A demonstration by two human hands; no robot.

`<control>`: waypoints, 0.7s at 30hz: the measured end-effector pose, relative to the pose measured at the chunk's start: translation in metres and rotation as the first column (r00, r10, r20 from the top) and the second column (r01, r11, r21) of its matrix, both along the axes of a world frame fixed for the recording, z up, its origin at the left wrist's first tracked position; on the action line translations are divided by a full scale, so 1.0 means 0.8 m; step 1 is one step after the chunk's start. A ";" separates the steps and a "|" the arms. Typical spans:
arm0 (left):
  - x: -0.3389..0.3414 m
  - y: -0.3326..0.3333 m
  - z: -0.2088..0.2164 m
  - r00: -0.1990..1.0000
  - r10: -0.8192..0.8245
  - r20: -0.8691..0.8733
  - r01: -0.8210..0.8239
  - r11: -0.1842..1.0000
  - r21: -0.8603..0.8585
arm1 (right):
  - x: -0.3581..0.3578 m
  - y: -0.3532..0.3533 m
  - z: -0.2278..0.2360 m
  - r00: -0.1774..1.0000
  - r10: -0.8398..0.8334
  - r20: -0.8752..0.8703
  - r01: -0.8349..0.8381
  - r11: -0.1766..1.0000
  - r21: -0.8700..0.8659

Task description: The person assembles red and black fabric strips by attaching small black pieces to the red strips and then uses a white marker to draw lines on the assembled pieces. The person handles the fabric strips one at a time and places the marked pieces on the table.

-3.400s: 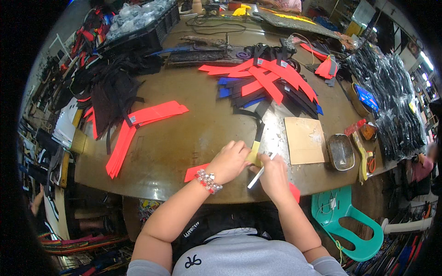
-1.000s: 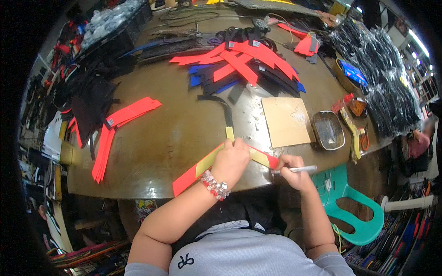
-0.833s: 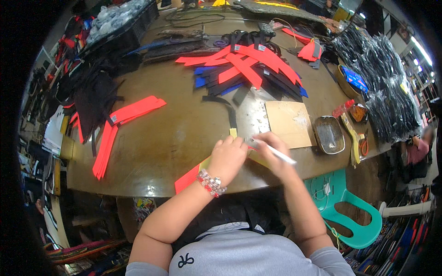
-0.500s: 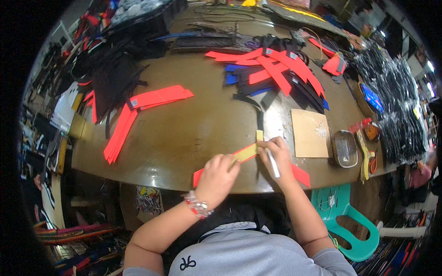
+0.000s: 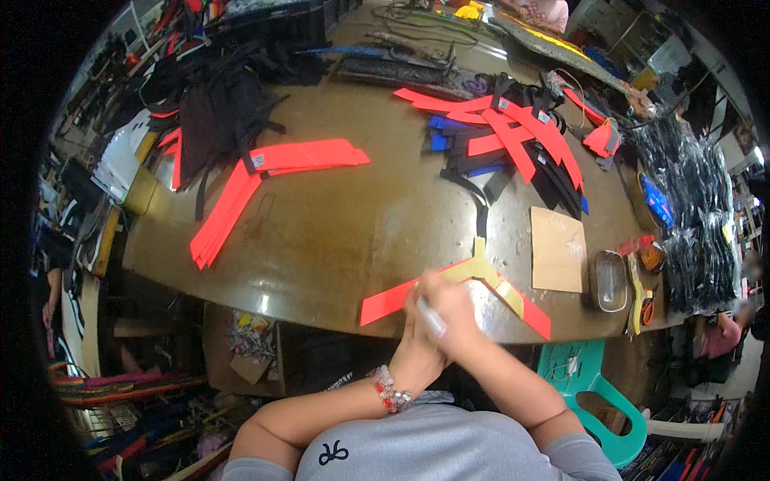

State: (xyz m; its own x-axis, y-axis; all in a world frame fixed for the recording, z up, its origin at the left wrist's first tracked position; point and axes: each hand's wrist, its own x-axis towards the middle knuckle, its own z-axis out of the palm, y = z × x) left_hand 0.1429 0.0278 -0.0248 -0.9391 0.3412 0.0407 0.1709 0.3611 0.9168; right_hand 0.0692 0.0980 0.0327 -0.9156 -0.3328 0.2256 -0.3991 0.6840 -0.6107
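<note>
Near the table's front edge lies a red V-shaped strip piece with a tan Y-shaped template on top of it. A black strap runs away from the template's stem. My right hand is closed on a white pen, over the left arm of the red piece. My left hand is close against it, partly behind it; its fingers are mostly hidden, so their state cannot be told. The template's right arm lies uncovered over the red strip.
A stack of red strips lies left, beside black pieces. More red pieces are piled at the back right. A tan board, metal dish and orange-handled scissors lie right. A green chair stands below.
Both hands have come together over the left arm of the red piece. My right hand has moved left and down off the template with the pen, and the template's right arm now shows.
</note>
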 end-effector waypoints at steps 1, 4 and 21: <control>-0.002 0.000 0.002 0.995 -0.016 -0.096 0.006 0.995 -0.096 | 0.006 -0.001 -0.001 0.996 0.088 -0.010 -0.087 0.991 0.106; -0.018 -0.002 0.024 0.884 -0.145 -0.445 -0.164 0.795 -0.584 | -0.007 0.013 0.000 0.915 0.190 0.357 -0.176 0.982 -0.072; -0.218 -0.281 0.112 0.599 0.750 -0.280 -0.791 0.609 -0.060 | -0.473 0.159 0.018 0.798 -0.105 -0.593 0.466 0.731 0.498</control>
